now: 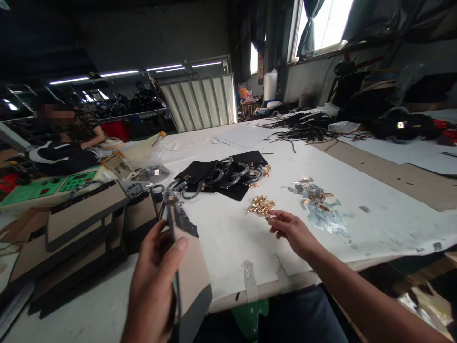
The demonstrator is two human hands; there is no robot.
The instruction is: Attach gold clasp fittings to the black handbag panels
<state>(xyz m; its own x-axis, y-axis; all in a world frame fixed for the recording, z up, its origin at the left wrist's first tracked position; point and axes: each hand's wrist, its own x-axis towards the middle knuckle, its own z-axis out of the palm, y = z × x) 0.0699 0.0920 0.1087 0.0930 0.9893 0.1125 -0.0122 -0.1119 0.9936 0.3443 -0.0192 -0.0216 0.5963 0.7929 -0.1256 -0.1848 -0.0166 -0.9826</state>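
My left hand (159, 271) grips a stiff bag panel (193, 257) upright, thumb on its beige inner face. The panel has black edges, and a small metal fitting shows blurred at its top. At the near edge of a pile of small gold-coloured metal fittings (261, 205), my right hand (291, 233) has thumb and fingertips drawn together, seemingly pinching one fitting. To the right of the pile lie scattered flat silver metal plates (321, 212). Behind it rest black panels (235, 190) with plastic-wrapped curved handles (237, 176).
Beige-and-black panels (82, 214) are stacked at the left beside a machine with a green control panel (50, 188). Black strips (303, 125) lie in a heap at the back of the white table (232, 247). Another person (71, 126) sits at far left.
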